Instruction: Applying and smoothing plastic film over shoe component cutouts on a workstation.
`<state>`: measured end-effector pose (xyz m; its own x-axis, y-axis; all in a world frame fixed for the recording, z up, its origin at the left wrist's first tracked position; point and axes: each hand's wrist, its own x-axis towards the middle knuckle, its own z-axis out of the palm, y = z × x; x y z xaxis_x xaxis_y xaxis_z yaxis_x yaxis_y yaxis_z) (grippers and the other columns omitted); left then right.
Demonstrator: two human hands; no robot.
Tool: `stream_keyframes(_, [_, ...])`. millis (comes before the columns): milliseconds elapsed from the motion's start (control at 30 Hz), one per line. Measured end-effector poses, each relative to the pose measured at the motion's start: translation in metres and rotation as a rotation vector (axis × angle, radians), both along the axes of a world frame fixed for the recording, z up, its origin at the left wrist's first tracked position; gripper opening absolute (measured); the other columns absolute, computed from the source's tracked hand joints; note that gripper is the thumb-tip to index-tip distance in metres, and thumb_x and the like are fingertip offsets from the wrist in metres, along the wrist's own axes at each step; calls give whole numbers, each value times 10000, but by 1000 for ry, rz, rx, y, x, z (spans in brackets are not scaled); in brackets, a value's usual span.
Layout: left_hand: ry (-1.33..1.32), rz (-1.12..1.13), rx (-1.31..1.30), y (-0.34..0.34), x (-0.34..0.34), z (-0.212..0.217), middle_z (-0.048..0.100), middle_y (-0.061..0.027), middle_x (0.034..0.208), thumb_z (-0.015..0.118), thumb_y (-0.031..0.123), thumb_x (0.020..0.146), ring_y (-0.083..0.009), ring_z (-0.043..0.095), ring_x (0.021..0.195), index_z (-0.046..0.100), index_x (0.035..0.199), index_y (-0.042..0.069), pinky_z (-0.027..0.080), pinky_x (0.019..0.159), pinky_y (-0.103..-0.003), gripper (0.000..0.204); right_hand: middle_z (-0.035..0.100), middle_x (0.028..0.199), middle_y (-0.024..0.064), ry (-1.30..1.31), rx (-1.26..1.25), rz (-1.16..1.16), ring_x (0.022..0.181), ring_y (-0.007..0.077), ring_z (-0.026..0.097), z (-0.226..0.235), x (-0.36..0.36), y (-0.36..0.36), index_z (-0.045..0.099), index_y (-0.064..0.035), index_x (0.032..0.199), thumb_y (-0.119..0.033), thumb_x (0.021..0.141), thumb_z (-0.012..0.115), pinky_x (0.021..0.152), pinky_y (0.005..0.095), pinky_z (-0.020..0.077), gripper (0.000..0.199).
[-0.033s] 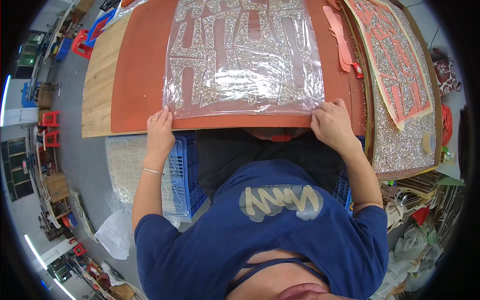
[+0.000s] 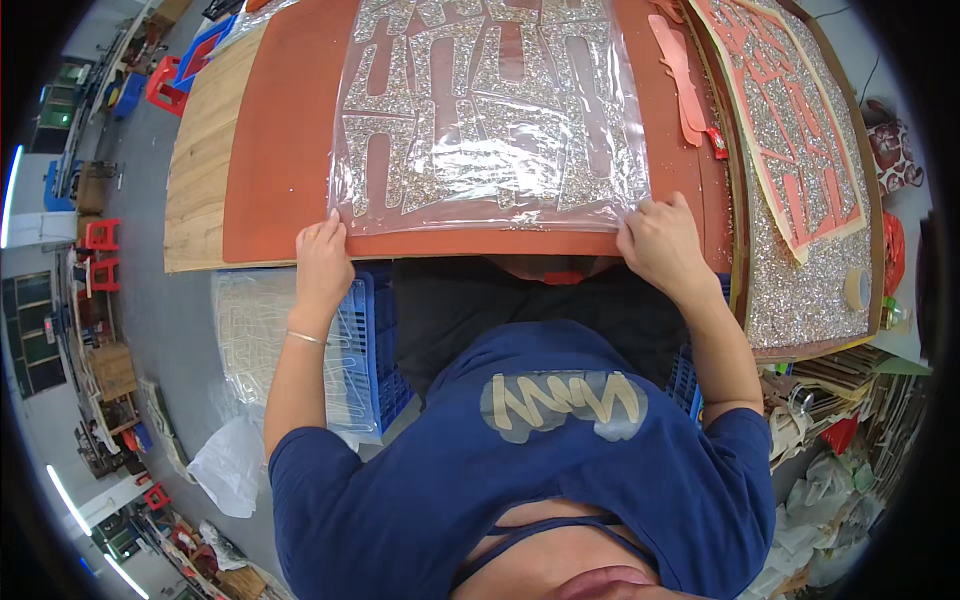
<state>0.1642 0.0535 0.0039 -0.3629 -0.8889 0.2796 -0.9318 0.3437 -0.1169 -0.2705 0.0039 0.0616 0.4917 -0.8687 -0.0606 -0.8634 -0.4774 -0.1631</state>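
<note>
A clear plastic film (image 2: 445, 222) lies on the red-brown board in front of me. It carries cut-out-looking shapes covered in glittering stones (image 2: 420, 180), and light glares off its middle. My left hand (image 2: 323, 258) pinches the film's near left corner, thumb and fingers closed at the board's edge. At the near right corner, my right hand (image 2: 660, 245) is closed on the same film, its fingertips partly hidden behind the knuckles. Between the hands the film's near edge runs nearly straight, just inside the board's front edge.
The red-brown board (image 2: 275, 170) rests on a wooden one (image 2: 200, 190). On the right, a tray of loose glittering stones (image 2: 800, 300) holds a pink-and-cream stencil (image 2: 800, 245) and a tape roll (image 2: 857, 288). Pink strips (image 2: 680, 85) lie beside it. Blue crates (image 2: 380, 350) stand below.
The film's near left corner and my left hand have shifted very slightly to the right. My right hand has moved a touch to the left. Both keep their hold.
</note>
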Motion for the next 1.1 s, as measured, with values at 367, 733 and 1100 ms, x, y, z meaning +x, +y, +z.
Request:
stream_keyframes(367, [-145, 399, 23, -1, -44, -12, 623, -187, 1020, 516, 578, 846, -372, 579, 1011, 560, 1145, -47, 370, 893, -598, 695, 248, 1460, 265, -102, -164, -152, 1395, 379, 171, -77, 8, -22, 331, 35, 1386, -506, 859, 532, 1100, 574, 110, 782])
stream_keyframes(733, [205, 341, 42, -185, -108, -16, 263, -231, 1461, 387, 617, 887, -351, 183, 1390, 361, 1386, 41, 93, 1102, -555, 762, 232, 1504, 160, -69, -270, -63, 1388, 315, 223, -91, 75, -126, 331, -124, 1425, -448, 899, 513, 1086, 566, 193, 644])
stream_keyframes(1100, [644, -56, -54, 20, -96, -35, 530, -193, 1260, 647, 173, 828, -387, 454, 1220, 587, 1045, 9, 310, 1059, -498, 279, 639, 973, 95, -1347, 679, 613, 868, 156, 600, 88, 105, 19, 630, -18, 978, -139, 907, 543, 778, 336, 478, 165])
